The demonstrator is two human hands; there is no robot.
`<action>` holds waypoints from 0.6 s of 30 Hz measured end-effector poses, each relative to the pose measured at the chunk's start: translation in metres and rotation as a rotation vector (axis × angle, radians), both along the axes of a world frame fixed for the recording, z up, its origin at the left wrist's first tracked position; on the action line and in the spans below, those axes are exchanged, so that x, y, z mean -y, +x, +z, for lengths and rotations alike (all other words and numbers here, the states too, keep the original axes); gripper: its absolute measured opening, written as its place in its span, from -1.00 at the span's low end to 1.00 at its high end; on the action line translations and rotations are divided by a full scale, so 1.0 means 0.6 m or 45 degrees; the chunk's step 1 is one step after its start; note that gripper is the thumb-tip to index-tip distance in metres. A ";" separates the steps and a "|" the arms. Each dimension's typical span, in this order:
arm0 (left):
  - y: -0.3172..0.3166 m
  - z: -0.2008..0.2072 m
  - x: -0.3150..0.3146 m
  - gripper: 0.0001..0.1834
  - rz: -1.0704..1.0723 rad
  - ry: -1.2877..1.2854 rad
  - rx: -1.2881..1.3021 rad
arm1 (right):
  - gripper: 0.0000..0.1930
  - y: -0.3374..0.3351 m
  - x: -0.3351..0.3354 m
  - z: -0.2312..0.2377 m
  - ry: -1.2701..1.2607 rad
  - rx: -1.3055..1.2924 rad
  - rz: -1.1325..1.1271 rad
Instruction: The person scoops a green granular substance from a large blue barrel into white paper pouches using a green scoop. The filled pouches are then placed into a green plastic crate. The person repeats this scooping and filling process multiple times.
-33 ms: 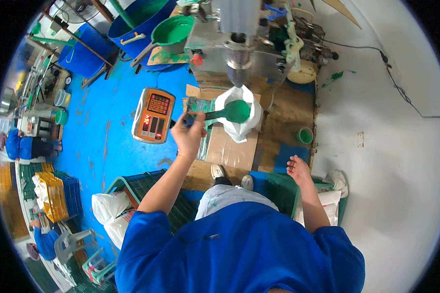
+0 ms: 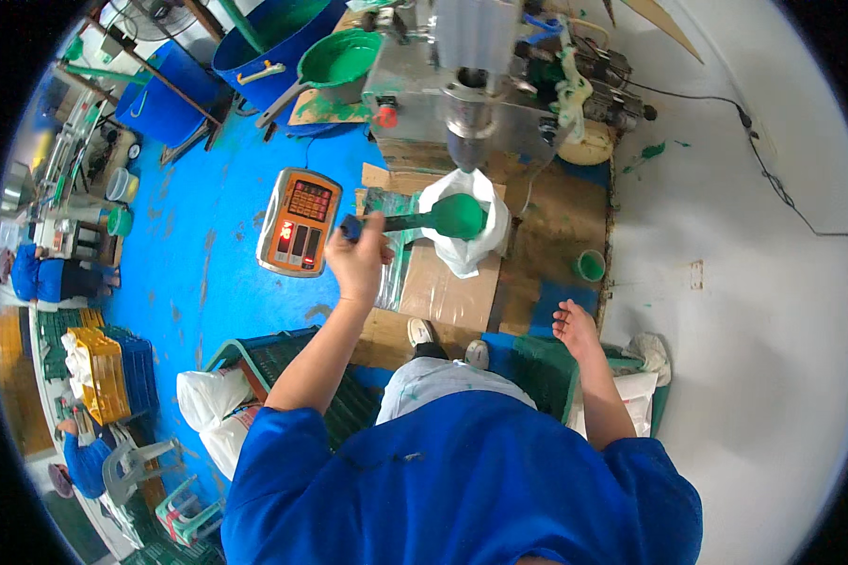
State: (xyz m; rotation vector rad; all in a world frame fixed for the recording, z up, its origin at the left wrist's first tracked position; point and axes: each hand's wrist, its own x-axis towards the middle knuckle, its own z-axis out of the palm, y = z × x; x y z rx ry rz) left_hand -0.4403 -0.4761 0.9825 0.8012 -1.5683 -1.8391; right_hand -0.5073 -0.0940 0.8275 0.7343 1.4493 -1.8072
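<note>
My left hand (image 2: 356, 264) is closed round the dark handle of a scoop (image 2: 403, 222). Its green-coated head reaches into the mouth of a white bag (image 2: 485, 247). The bag stands open beneath a metal nozzle (image 2: 468, 151), and the scoop's head hides much of its inside. Out to the right, my right hand (image 2: 575, 330) is held in the air with fingers apart and a little curled, nothing in it. An orange digital scale display (image 2: 300, 224) with lit red digits lies left of my left hand.
A small green-stained cup (image 2: 589, 266) sits to the right by the wall. Flattened cardboard (image 2: 452, 292) lies in front of the bag. Green crates (image 2: 349, 400) flank my legs. At the back left are a green basin (image 2: 341, 58) and blue tubs (image 2: 165, 104). Two people in blue work at far left.
My left hand has shifted very slightly left along with the scoop handle. The scoop's head stays in the bag's mouth, and my right hand keeps its place.
</note>
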 end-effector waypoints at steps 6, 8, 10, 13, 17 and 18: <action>0.021 0.072 0.152 -0.79 0.457 0.229 -0.147 | -0.76 -0.100 0.125 0.034 0.126 -0.221 0.239; 0.012 0.105 0.217 -0.77 0.487 0.077 -0.298 | -0.79 -0.146 0.160 0.036 0.185 -0.383 0.353; -0.027 0.129 0.279 -0.76 0.586 -0.089 -0.439 | -0.79 -0.201 0.197 0.017 0.306 -0.576 0.437; -0.117 0.136 0.350 -0.78 0.293 -0.402 -0.470 | -0.79 -0.291 0.246 -0.030 0.564 -0.738 0.625; -0.226 0.060 0.392 -0.62 -0.106 -1.030 -0.115 | -0.72 -0.360 0.313 -0.072 0.732 -0.843 0.693; -0.238 0.033 0.396 -0.57 -0.120 -1.222 0.065 | -0.68 -0.368 0.327 -0.070 0.903 -0.790 0.942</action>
